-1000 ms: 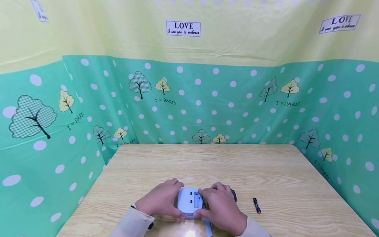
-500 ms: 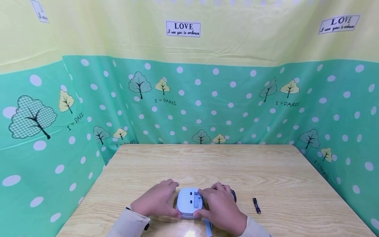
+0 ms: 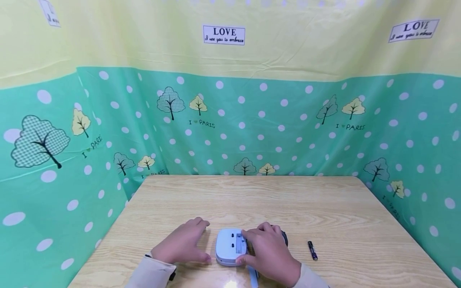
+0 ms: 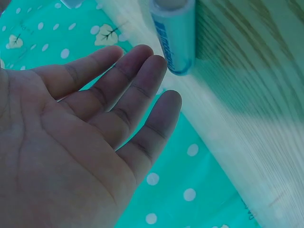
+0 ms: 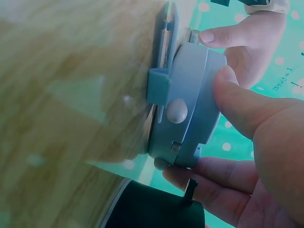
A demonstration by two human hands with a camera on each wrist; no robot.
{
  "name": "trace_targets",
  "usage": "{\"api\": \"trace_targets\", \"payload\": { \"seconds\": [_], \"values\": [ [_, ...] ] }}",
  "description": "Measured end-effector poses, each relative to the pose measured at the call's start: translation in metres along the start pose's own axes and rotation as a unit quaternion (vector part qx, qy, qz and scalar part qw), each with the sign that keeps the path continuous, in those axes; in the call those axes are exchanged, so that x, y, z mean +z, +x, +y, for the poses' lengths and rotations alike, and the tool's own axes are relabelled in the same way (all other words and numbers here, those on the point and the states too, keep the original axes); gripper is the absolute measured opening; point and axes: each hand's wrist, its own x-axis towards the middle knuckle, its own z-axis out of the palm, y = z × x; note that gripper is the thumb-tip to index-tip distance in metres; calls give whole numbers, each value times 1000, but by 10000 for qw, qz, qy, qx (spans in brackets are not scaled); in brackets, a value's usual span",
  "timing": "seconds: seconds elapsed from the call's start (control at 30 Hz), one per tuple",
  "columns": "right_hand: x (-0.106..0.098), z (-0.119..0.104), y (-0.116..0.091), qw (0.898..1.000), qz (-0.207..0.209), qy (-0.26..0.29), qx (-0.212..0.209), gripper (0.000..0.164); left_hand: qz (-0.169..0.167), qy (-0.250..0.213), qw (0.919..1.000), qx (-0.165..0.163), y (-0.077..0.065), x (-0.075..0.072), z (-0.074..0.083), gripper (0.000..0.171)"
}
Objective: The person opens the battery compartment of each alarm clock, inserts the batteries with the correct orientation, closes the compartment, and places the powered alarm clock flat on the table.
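Observation:
A light-coloured, rounded-square device (image 3: 227, 246) sits on the table with an open battery compartment facing up. My right hand (image 3: 270, 252) holds it by the right side, thumb at the near edge and index finger at the far one. In the right wrist view, a round button shows on the side of the device (image 5: 190, 90). My left hand (image 3: 181, 242) is apart from the device, to its left, holding nothing; the left wrist view shows its fingers extended. Beyond those fingertips is a pale cylinder (image 4: 175, 38) with blue lettering.
A dark, slim battery-like cylinder (image 3: 312, 251) lies right of my right hand. A pale blue strip (image 3: 253, 277) juts out below that hand, and a dark round object (image 3: 285, 237) is partly hidden behind it. A polka-dot curtain (image 3: 261, 114) stands behind the wooden table (image 3: 252, 196).
My left hand has let go of the device and moved left, away from it. My right hand has kept its hold, and the device has stayed in place.

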Motion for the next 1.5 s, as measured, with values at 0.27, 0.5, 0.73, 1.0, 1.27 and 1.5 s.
{"api": "trace_targets", "payload": {
  "seconds": [0.27, 0.5, 0.73, 1.0, 1.27, 1.5],
  "values": [
    [1, 1, 0, 10000, 47, 41, -26, 85, -23, -212, 9995, -227, -3, -2, -3, 97],
    [2, 1, -1, 9999, 95, 88, -80, 85, 20, -226, 9993, -292, -5, -3, -9, 94],
    [1, 1, 0, 10000, 41, 74, -41, 86, -35, -256, 9988, -405, -6, 1, -16, 83],
    [2, 1, 0, 10000, 20, 79, -22, 86, -11, -367, 9984, -433, -9, 1, -18, 68],
    [0, 2, -1, 10000, -33, 66, 1, 85, -168, -679, 9953, -675, -12, 0, -20, 58],
    [0, 2, -2, 9999, -47, 94, -21, 85, -215, -812, 9929, -844, -14, 1, -21, 53]
  ]
}}
